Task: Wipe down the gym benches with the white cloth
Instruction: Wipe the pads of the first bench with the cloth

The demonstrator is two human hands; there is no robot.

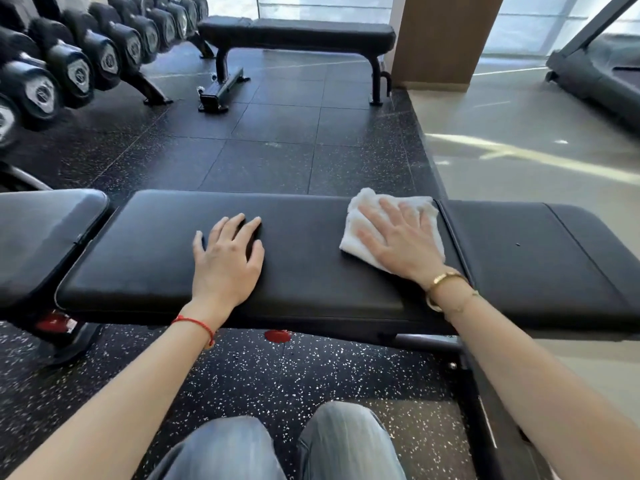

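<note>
The white cloth (356,233) lies flat on the near gym bench (311,289), right of its middle, just left of the pad seam; the right hand (401,240) presses it, fingers (389,211) straight and spread over it, gripping nothing; the left hand (227,258) rests flat on the bare pad, well apart from the cloth, fingers splayed; a second bench (298,32) stands far across the floor.

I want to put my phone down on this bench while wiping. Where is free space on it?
Free: the long pad between the left hand and the white cloth, and the pad right of the seam, beyond the right hand. Crowded: under both hands and the cloth.
</note>
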